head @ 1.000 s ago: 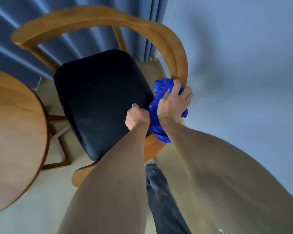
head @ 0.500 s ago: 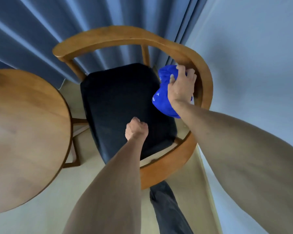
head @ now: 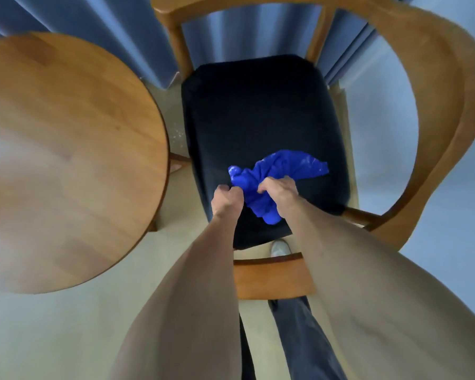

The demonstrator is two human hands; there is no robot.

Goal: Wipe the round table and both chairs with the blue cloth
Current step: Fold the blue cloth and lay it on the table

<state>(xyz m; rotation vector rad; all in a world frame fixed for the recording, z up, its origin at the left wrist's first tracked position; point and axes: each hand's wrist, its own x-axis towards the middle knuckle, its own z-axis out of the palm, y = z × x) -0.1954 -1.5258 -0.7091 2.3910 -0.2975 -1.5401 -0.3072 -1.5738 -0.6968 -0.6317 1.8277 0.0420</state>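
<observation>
Both hands, left [head: 226, 200] and right [head: 279, 192], pinch the bunched cloth [head: 274, 178] lying on the seat [head: 258, 111], at 5 o'clock of it. Better to spread it flat, then wipe toward 12 o'clock with overlapping strokes.

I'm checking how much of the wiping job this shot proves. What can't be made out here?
- Second chair: not in the head view.
- Chair back: top rail cut off by the upper edge.
- Round table: near part blurred; cleanliness can't be judged.
- Left hand grip on the blue cloth: fingers curled under, contact unclear.
- Right hand: fingertips buried in cloth.
</observation>
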